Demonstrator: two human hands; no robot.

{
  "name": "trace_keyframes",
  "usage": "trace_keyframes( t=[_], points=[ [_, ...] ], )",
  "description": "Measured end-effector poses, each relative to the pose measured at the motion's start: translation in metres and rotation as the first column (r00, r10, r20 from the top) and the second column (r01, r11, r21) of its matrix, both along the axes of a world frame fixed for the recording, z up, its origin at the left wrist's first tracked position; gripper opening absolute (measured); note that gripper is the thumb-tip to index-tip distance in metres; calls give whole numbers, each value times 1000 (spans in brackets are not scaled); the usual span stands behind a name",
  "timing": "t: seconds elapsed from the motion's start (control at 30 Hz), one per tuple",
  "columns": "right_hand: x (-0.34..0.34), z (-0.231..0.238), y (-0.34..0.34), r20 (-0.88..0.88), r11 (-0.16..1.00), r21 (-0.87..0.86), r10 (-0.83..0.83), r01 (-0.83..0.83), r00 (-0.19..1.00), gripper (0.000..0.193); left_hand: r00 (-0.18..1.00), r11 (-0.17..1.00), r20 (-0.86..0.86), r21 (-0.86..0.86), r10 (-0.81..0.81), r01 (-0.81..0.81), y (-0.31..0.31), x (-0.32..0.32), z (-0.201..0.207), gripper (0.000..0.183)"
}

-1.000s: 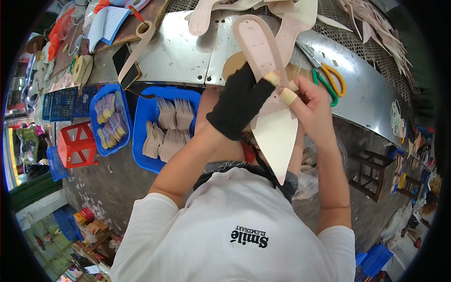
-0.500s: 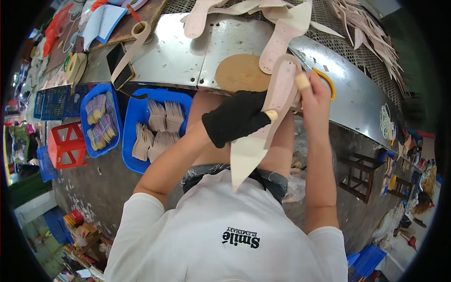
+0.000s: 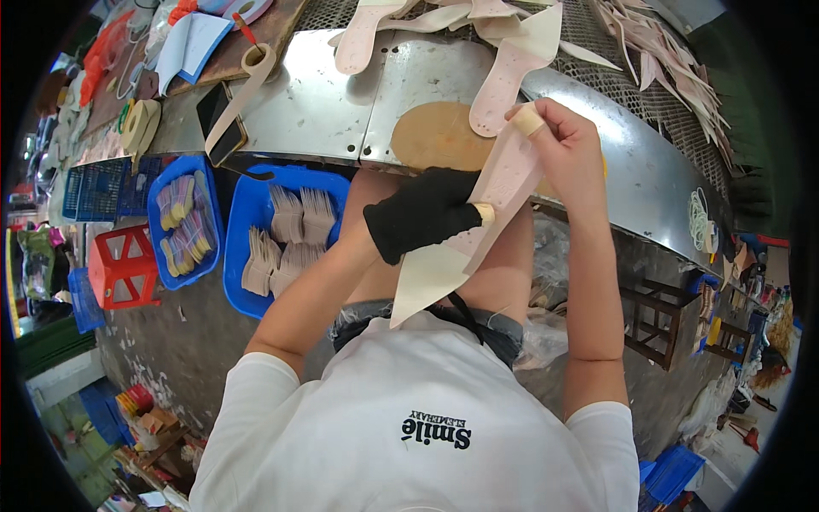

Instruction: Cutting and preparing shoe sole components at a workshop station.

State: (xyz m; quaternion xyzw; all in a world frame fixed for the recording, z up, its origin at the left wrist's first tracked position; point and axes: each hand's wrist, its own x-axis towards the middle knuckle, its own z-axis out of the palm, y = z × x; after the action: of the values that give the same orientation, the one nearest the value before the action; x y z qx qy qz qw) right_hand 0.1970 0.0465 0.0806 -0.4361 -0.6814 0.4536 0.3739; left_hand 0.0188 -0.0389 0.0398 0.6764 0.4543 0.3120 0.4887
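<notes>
A pale pink shoe insole with a long pointed cream toe piece hangs slantwise over my lap, its heel end up. My left hand, in a black fingerless glove with a wrapped thumb tip, is closed around its middle, thumb on top. My right hand, bare with tape on a finger, pinches the heel end between thumb and fingers. Just beyond lies another pink insole on the metal-topped bench, beside a brown oval pad.
More insoles and a heap of pale strips rest on mesh at the back. A tape roll and a phone sit left. Below, blue baskets hold bundled pieces, near a red stool.
My right hand has moved up and inward onto the insole's heel end, covering its tip. The insole has tilted, its pointed toe swinging left and slightly up.
</notes>
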Motion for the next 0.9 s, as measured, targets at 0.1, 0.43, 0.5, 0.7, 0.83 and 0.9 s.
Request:
trace_keyframes(
  t=[0.1,0.43,0.5,0.7,0.83,0.9],
  points=[
    [-3,13,-8,-392,929,-337,12,-156,920,23,941,949,337,-304,21,87,-2,4,-16,38],
    [5,-9,13,-360,987,-117,-141,105,922,11,792,936,516,-293,325,-193,0,18,-6,53],
    [-1,-11,-9,-364,969,-242,-142,53,920,10,781,889,457,-371,427,-269,1,20,2,53],
    [2,-28,-29,-338,959,-273,-23,-74,941,14,636,897,674,-438,375,-64,0,-2,-9,56],
    [10,-22,14,-433,969,-238,-50,-61,900,14,749,884,530,-440,397,-158,-3,0,5,48],
    [17,-24,19,-441,972,-213,-10,-94,897,14,813,931,509,-352,282,-102,-4,-10,-3,44]
  ],
)
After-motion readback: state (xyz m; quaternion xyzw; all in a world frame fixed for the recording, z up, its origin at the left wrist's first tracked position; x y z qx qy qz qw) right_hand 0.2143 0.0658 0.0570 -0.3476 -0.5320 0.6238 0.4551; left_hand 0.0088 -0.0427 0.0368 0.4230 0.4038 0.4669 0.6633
